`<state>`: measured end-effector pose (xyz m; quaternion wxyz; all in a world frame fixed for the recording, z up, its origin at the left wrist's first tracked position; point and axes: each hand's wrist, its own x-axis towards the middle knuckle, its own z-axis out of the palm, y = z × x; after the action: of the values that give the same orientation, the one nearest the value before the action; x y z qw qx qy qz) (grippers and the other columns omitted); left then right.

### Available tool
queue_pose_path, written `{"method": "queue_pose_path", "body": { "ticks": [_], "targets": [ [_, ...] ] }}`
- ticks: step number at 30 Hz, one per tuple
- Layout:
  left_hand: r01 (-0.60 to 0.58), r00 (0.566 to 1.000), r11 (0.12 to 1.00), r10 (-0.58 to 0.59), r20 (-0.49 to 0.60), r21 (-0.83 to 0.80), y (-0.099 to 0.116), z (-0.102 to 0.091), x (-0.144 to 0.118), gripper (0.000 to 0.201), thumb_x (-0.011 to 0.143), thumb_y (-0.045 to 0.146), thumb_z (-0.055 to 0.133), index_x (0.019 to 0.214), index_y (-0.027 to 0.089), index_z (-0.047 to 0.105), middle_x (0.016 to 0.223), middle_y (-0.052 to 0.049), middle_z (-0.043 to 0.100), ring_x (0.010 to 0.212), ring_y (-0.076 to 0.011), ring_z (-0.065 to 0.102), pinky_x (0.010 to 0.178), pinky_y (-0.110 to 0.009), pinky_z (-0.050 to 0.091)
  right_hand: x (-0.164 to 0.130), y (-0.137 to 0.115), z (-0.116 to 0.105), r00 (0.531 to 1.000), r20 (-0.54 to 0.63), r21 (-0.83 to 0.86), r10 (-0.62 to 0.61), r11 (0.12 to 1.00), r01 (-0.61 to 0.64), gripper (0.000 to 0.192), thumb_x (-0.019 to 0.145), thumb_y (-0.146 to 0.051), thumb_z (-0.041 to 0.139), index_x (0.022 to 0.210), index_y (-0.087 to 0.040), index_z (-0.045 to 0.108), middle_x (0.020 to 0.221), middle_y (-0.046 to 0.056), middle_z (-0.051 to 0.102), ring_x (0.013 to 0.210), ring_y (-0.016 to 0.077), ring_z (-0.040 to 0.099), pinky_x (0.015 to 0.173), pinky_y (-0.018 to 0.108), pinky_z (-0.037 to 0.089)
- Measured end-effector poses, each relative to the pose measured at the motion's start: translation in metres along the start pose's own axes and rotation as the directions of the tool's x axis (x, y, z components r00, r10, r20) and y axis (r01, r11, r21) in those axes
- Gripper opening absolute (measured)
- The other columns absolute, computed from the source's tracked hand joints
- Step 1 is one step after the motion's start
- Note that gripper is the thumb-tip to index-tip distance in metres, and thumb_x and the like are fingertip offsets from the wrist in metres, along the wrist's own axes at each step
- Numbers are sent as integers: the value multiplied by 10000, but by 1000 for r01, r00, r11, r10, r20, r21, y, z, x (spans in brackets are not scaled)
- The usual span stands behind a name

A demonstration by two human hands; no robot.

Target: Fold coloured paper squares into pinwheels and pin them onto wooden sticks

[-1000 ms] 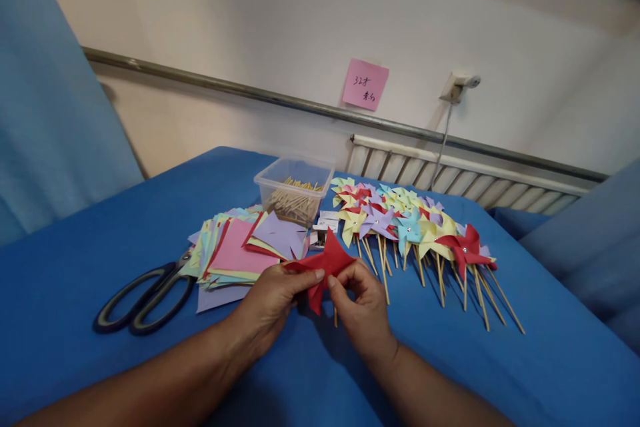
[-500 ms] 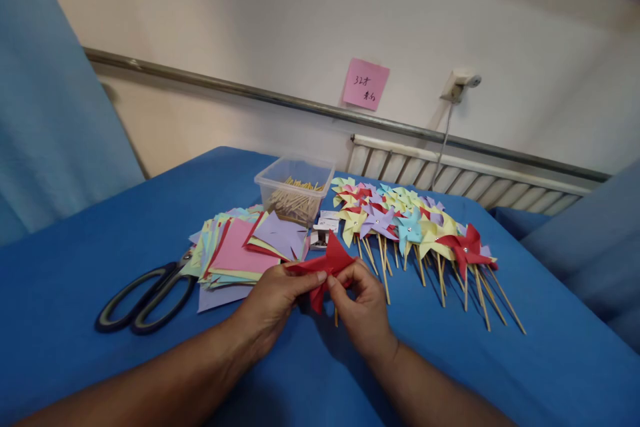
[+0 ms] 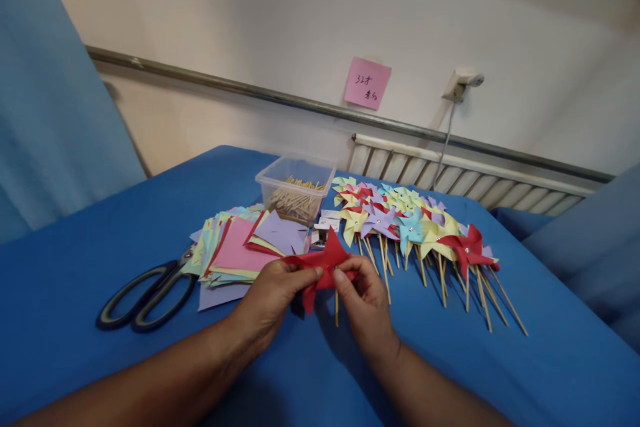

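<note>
Between my two hands is a red paper pinwheel [image 3: 330,255], held above the blue table with its blades folded in. My left hand [image 3: 280,287] pinches it from the left, thumb near the centre. On the other side my right hand [image 3: 365,297] grips it, thumb and forefinger close to the middle. Below the pinwheel a thin wooden stick [image 3: 337,310] points down; its upper end is hidden behind the paper. Just behind sits a small white box [image 3: 320,237] with small dark items. A stack of coloured paper squares [image 3: 240,247] lies to the left.
Large scissors [image 3: 150,293] with dark handles lie left of the stack. A clear plastic box [image 3: 295,190] of wooden sticks stands at the back. Several finished pinwheels [image 3: 410,227] are spread on the right side of the blue tabletop [image 3: 165,207]. A radiator [image 3: 465,173] runs along the wall.
My right thumb has shifted slightly up and right from the pinwheel's centre. The red pinwheel has tilted a little, and more of its stick shows below.
</note>
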<state>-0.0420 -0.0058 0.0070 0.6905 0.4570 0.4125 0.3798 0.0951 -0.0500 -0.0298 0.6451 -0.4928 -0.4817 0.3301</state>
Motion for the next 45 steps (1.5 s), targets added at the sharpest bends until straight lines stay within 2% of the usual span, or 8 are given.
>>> {"method": "queue_pose_path", "body": {
  "ticks": [2, 5, 12, 17, 21, 27, 33, 45],
  "targets": [
    [-11, 1000, 1000, 10, 23, 13, 5, 0, 0, 183, 680, 247, 710, 820, 132, 737, 739, -66, 729, 626, -159, 617, 590, -245, 447, 3, -3, -4, 998, -46, 96, 52, 994, -47, 262, 825, -363, 615, 1032, -211, 562, 888, 34, 618, 811, 172, 578, 746, 311, 463],
    [21, 997, 999, -25, 69, 48, 12, -1, -1, 201, 653, 225, 726, 830, 132, 733, 737, -74, 730, 659, -194, 648, 622, -276, 474, 12, -4, -10, 991, -84, 182, 102, 980, -86, 315, 792, -420, 645, 1009, -204, 567, 929, 48, 632, 815, 175, 593, 731, 303, 472],
    [7, 975, 967, -63, 212, 256, 15, -5, -1, 94, 637, 158, 690, 730, 158, 678, 641, -24, 690, 525, -130, 585, 488, -213, 384, 19, 0, -13, 898, 348, 287, 269, 881, -376, 428, 669, -391, 765, 1009, -202, 587, 765, -6, 647, 624, 139, 599, 605, 261, 471],
    [-69, 945, 929, -56, 321, 364, 12, -9, -3, 80, 664, 125, 629, 732, 164, 610, 616, 15, 640, 487, -95, 530, 445, -192, 315, 15, -3, -11, 858, 425, 259, 288, 870, -420, 433, 631, -299, 799, 998, -185, 601, 717, -32, 634, 530, 86, 557, 524, 203, 423],
    [-134, 966, 928, 44, 255, 348, 11, -6, -1, 171, 645, 154, 676, 797, 169, 600, 701, -16, 682, 633, -153, 618, 545, -225, 415, 14, -3, -7, 884, 374, 288, 279, 872, -397, 394, 631, -303, 802, 946, -178, 600, 708, -27, 648, 533, 95, 582, 531, 214, 447],
    [-59, 997, 991, 64, -41, 117, 10, 3, -3, 379, 607, 234, 775, 946, 173, 619, 836, -42, 720, 684, -170, 648, 652, -273, 475, 10, -3, 4, 953, 63, 458, 297, 840, -292, 365, 649, -294, 798, 917, -182, 578, 730, -17, 673, 592, 120, 639, 590, 243, 507],
    [123, 982, 984, -102, 158, -130, -2, 8, -7, 259, 708, 331, 718, 889, 145, 712, 850, -92, 727, 773, -202, 651, 728, -307, 481, 10, -5, 7, 950, -78, 453, 302, 860, -236, 368, 636, -308, 800, 891, -185, 564, 727, -11, 674, 605, 132, 645, 600, 261, 520],
    [84, 995, 980, -72, 74, -179, -1, 12, -5, 277, 634, 260, 769, 878, 131, 751, 780, -90, 749, 685, -188, 640, 687, -280, 465, 4, -5, 9, 974, -10, 369, 226, 906, -207, 350, 725, -355, 729, 984, -203, 551, 743, -13, 642, 619, 132, 623, 606, 265, 510]
  ]
}}
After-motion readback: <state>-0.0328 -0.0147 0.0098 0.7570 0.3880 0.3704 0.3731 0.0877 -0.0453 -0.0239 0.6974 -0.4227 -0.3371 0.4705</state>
